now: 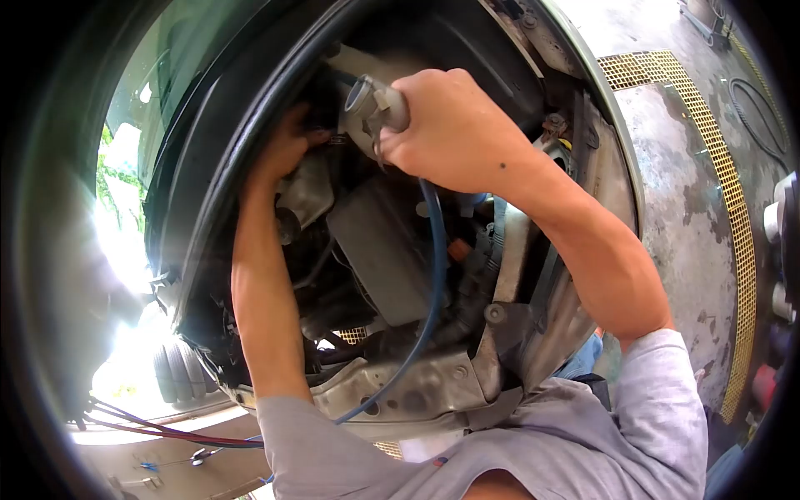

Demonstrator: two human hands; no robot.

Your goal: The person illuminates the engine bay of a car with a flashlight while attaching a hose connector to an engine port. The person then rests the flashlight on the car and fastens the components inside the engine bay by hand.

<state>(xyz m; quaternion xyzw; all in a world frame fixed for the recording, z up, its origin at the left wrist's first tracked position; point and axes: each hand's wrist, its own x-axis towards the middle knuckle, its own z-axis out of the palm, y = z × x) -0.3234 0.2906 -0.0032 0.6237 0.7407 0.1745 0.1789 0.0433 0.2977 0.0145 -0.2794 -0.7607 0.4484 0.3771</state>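
Note:
My right hand [446, 125] is closed around a grey plastic piece [362, 96] with a round open mouth, held high over the engine bay. A blue hose [435, 275] hangs from below that hand and curves down towards my waist; whether it joins the grey piece is hidden. Deep at the left side of the bay, my left hand [283, 148] reaches into shadow beside a dark part. One finger points right, near a small metal edge; the other fingers are mostly hidden. Just below it sits a pale, rounded housing [307, 193].
A dark rectangular cover [379, 250] fills the middle of the bay. A metal crossmember [408, 383] runs along the front, by my body. Red and dark lines [175, 433] stretch across the lower left. Yellow floor grating [725, 183] curves along the right.

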